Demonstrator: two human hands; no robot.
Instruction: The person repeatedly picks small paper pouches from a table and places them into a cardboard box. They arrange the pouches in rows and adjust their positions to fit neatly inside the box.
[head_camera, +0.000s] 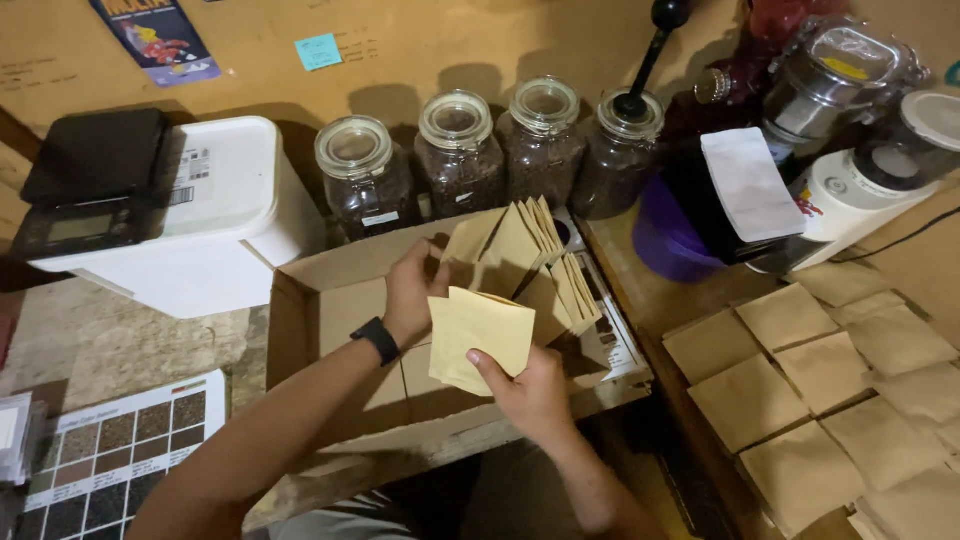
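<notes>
I see my right hand (530, 392) pinching a flat tan paper pouch (482, 335) over the open brown cardboard box (320, 300), my left hand (413, 290) gripping upright tan pouches (520, 250) at 12 o'clock, 4 lidded glass jars (460, 150) beyond

Small stack of flat tan paper pouches (482, 338), square, held tilted over open cardboard box (330, 300); more pouches (530, 250) stand upright inside, fanned.
</notes>
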